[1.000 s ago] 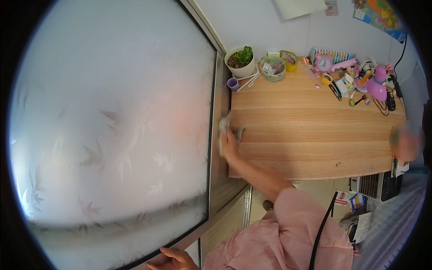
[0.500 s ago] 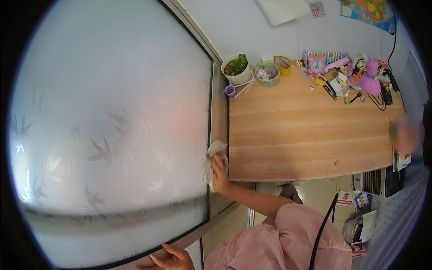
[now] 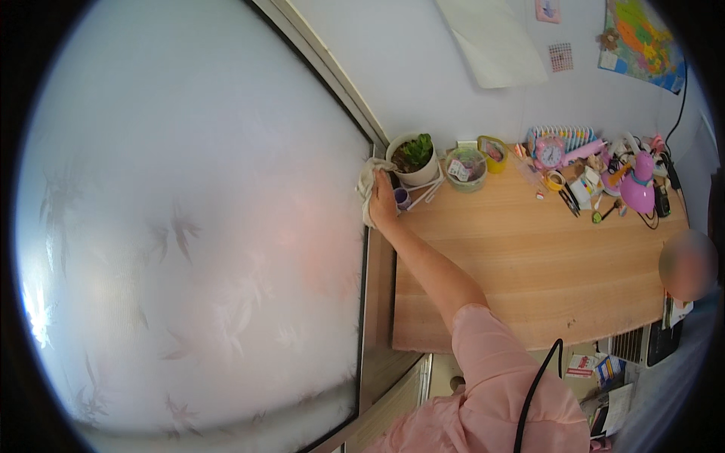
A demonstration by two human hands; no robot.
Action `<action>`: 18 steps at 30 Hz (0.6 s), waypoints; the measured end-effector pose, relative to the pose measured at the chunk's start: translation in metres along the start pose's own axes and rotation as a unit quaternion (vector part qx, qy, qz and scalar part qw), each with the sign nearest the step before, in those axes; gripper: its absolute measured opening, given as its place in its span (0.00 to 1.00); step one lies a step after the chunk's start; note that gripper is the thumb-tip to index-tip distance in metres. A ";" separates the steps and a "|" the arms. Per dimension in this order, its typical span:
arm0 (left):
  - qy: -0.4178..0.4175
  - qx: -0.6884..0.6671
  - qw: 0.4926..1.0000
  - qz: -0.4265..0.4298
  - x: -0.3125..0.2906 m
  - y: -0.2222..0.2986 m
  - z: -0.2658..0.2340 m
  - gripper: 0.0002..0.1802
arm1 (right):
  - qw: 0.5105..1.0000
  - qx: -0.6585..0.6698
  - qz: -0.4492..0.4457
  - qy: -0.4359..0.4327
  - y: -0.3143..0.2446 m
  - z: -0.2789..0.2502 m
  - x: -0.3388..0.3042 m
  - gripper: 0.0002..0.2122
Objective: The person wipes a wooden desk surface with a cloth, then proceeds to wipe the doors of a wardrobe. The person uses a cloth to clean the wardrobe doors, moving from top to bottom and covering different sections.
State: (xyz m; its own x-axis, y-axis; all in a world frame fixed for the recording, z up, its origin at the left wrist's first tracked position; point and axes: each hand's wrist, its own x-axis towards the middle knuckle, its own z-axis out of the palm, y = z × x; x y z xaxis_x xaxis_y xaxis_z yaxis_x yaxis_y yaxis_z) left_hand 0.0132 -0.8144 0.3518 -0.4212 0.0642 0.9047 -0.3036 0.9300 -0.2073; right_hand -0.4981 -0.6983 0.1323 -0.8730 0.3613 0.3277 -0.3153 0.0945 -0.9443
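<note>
With its arm stretched out, my right hand (image 3: pixel 384 200) is closed over a pale, crumpled cloth (image 3: pixel 367 181). It presses the cloth to the metal frame (image 3: pixel 376 283) along the right edge of a frosted glass pane (image 3: pixel 196 302) with leaf patterns. Just right of the hand are a white pot with a green plant (image 3: pixel 414 175) and a small purple cup (image 3: pixel 402 200), partly covered by the hand. My left hand is out of sight.
A wooden desk (image 3: pixel 483 257) stands right of the frame. Along its back sit a clear round tub (image 3: pixel 465 169), a pink alarm clock (image 3: pixel 550 153), a pink lamp (image 3: pixel 640 185) and small stationery. A black cord (image 3: pixel 532 400) crosses in front of my pink sleeve.
My right hand has slid the cloth up along the frame, from beside the desk's front part to beside the plant pot. My left hand, earlier on the lower frame, has left the view.
</note>
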 end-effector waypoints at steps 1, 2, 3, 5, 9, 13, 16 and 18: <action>-0.002 -0.005 1.000 -0.005 0.001 0.001 0.000 0.28 | 1.000 -0.007 0.022 0.009 -0.001 0.004 0.015 0.18; -0.008 0.015 1.000 -0.002 0.002 0.002 0.000 0.28 | 0.999 0.015 0.047 0.009 0.002 0.007 0.033 0.18; -0.013 0.033 0.999 0.002 0.004 0.004 0.000 0.28 | 0.997 0.038 0.072 0.010 0.005 0.007 0.054 0.19; -0.015 0.051 0.999 0.003 0.005 0.005 0.003 0.27 | 0.979 0.140 0.144 0.019 0.004 0.011 0.090 0.19; -0.004 0.073 0.997 0.002 0.003 0.004 0.000 0.26 | 0.907 0.353 0.230 0.031 -0.079 0.017 0.129 0.21; 0.002 0.082 0.997 -0.014 0.006 0.005 0.002 0.26 | 0.977 0.211 0.021 0.034 -0.166 0.013 0.169 0.23; 0.019 0.015 1.000 -0.014 0.007 0.003 0.006 0.25 | 0.954 0.271 -0.120 0.038 -0.220 0.027 0.212 0.22; 0.024 0.015 0.999 -0.017 0.005 0.001 0.005 0.26 | 0.949 0.244 -0.194 0.052 -0.264 0.028 0.224 0.21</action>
State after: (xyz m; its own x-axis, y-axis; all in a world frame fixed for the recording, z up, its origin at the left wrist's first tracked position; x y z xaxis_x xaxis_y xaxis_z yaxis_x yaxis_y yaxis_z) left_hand 0.0066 -0.8152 0.3541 -0.3694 0.0511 0.9278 -0.3428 0.9205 -0.1872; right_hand -0.6208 -0.6687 0.4560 -0.6230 0.4785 0.6189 -0.7623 -0.1936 -0.6177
